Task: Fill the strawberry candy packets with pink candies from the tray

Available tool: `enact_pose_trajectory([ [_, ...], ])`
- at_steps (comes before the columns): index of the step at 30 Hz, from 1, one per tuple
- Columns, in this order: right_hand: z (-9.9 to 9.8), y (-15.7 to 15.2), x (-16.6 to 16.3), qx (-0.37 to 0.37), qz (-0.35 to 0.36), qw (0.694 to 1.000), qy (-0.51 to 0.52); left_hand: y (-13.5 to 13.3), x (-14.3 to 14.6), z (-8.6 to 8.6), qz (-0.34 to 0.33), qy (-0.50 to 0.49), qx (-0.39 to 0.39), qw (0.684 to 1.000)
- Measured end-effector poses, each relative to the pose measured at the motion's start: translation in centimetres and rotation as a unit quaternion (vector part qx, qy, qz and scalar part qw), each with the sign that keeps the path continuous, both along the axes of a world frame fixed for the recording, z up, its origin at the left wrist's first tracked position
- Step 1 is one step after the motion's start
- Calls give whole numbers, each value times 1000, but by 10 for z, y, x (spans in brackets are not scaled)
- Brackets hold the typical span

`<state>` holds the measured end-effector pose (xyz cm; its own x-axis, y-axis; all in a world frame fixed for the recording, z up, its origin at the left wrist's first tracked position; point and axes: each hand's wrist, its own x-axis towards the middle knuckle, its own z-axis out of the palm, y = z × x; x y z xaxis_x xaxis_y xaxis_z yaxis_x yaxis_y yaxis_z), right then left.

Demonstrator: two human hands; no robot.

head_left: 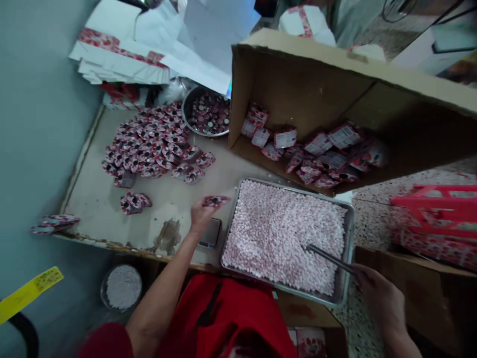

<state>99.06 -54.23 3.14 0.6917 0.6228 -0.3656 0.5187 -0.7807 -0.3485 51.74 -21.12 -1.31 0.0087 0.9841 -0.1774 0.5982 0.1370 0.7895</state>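
Note:
My left hand [201,218] is closed on a small red-and-white printed packet [216,201], held just left of a metal tray [285,288]. White and pinkish pellets [276,233] fill that tray. Gripped in my right hand [382,301] is a long-handled, spoon-like metal utensil [330,257]; its tip sits in the pellets, so its exact shape is hidden. Below my left hand lies a small digital scale [211,233], partly covered by my wrist. A few similar packets [134,202] stand to the left, with a large cluster of packets [149,141] behind them.
A deep cardboard box [283,74] behind the tray holds several printed packets. A metal bowl [204,133] contains small round pieces. Flat printed cartons [122,64] are stacked at the back left. A bucket of white pellets [123,287] stands below the table edge; a red plastic stool [436,209] is at right.

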Motion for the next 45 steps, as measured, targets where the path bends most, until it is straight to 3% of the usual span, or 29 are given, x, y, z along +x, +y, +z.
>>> enact_pose_trajectory([
  [3,-26,-9,3,25,-53,998,34,20,-59,-16,161,83,5,983],
  [5,-47,13,-24,73,-70,990,95,32,-86,-26,224,125,2,966],
  [7,-70,54,-67,120,-64,979,151,38,-95,-28,265,162,15,950],
  [9,-91,98,-110,158,-46,968,188,41,-81,-21,263,196,83,941],
  [10,-100,116,-128,174,-37,964,196,45,-64,-14,227,204,131,943],
  [12,-112,137,-150,196,-24,958,209,65,-13,3,82,188,222,953],
  [14,-116,140,-154,203,-26,952,228,108,56,19,-104,147,267,947],
  [15,-116,136,-152,201,-33,949,241,138,94,26,-152,135,285,937],
  [19,-104,113,-134,198,-82,932,293,264,217,46,-241,161,280,915],
  [21,-93,104,-130,202,-114,916,327,303,247,49,-275,169,264,909],
  [23,-82,98,-128,209,-146,897,361,319,255,51,-325,190,247,893],
  [25,-69,95,-127,217,-174,880,384,317,247,54,-380,233,224,867],
  [28,-42,95,-122,235,-205,862,400,284,225,58,-435,278,211,830],
  [32,7,107,-108,262,-208,857,392,196,194,54,-446,255,246,822],
  [36,46,135,-93,277,-173,876,355,100,170,49,-485,205,230,818],
  [40,57,166,-84,259,-94,916,291,52,163,51,-463,159,208,847],
  [45,62,193,-83,212,8,964,163,39,167,46,-486,145,183,842],
])
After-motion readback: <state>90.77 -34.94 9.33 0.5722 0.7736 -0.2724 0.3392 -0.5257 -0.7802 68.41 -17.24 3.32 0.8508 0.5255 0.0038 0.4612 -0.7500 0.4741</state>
